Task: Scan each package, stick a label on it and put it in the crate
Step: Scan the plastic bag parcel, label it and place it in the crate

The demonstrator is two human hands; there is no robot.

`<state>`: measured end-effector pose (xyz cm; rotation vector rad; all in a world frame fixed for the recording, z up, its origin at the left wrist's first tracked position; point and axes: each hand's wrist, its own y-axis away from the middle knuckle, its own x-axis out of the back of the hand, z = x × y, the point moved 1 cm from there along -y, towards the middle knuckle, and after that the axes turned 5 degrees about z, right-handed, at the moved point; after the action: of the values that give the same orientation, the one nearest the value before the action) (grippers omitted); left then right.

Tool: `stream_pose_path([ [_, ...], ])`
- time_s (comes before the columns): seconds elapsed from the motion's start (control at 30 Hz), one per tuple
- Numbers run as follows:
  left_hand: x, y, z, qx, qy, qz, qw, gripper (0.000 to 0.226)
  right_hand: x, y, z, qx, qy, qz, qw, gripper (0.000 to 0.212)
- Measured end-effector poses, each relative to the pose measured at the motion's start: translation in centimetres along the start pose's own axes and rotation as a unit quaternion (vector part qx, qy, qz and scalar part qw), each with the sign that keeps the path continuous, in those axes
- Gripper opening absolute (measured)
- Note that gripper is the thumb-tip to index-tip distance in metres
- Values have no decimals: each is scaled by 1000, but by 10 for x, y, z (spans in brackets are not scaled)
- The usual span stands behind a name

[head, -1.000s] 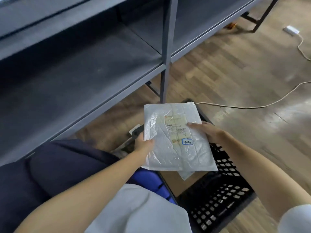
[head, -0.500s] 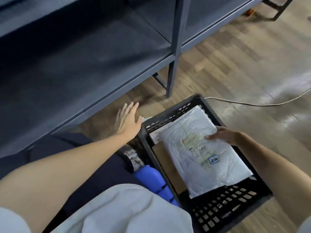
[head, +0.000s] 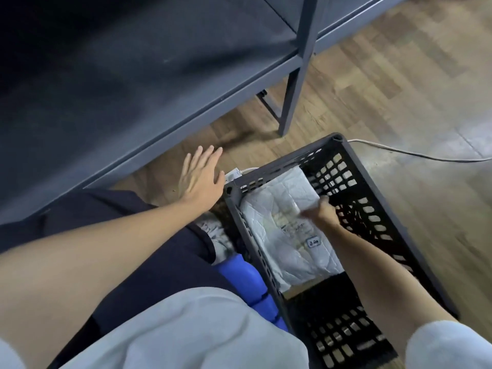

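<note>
The white package lies flat against the crate left wall, soft, light, slippery; the right hand touches its middle, grip blurred; left hand spread

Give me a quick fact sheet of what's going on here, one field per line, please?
setting: wooden floor beside a grey metal shelf
package: white bag lying flat inside the crate
sticker: small blue-edged label on the bag
crate: black slotted plastic, on the floor
right hand: reaches into the crate, on the bag; blurred, grip unclear
left hand: fingers straight, outside the crate, holding nothing
cable: white cord on the floor behind the crate
</note>
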<state>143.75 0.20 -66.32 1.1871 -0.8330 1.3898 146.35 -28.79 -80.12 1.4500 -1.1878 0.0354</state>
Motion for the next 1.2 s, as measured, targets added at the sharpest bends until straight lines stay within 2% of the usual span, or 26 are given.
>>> stream_pose_path([
  [0.03,-1,0,1,-3,-2,2,1000,55,-6,2,0,1,23,28,999,106],
  [0.07,-2,0,2,-6,-2,4,1000,55,-12,4,-1,19,61,46,997,105],
  [0.13,-4,1,4,-12,0,4,1000,55,-28,9,-1,91,164,13,982,79],
  [0.2,-3,1,6,-21,0,2,1000,56,-40,15,-1,131,205,-48,969,51],
  [0.27,1,1,7,-28,-3,4,1000,56,-39,21,-5,133,225,-77,962,42],
  [0.5,40,-6,2,-41,-15,32,999,55,27,5,-42,91,296,-63,949,61],
  [0.63,78,-13,-12,-25,-30,65,997,55,88,57,-124,134,309,-33,941,40],
  [0.73,106,-11,-30,7,-33,87,996,54,104,93,-185,199,317,5,927,44],
  [0.87,143,3,-68,62,-39,101,992,55,91,136,-258,273,331,52,902,53],
  [1.0,173,36,-117,140,-45,113,983,55,54,187,-317,379,345,104,853,53],
  [1.2,197,110,-193,259,-41,131,956,54,-21,262,-382,490,377,103,779,68],
])
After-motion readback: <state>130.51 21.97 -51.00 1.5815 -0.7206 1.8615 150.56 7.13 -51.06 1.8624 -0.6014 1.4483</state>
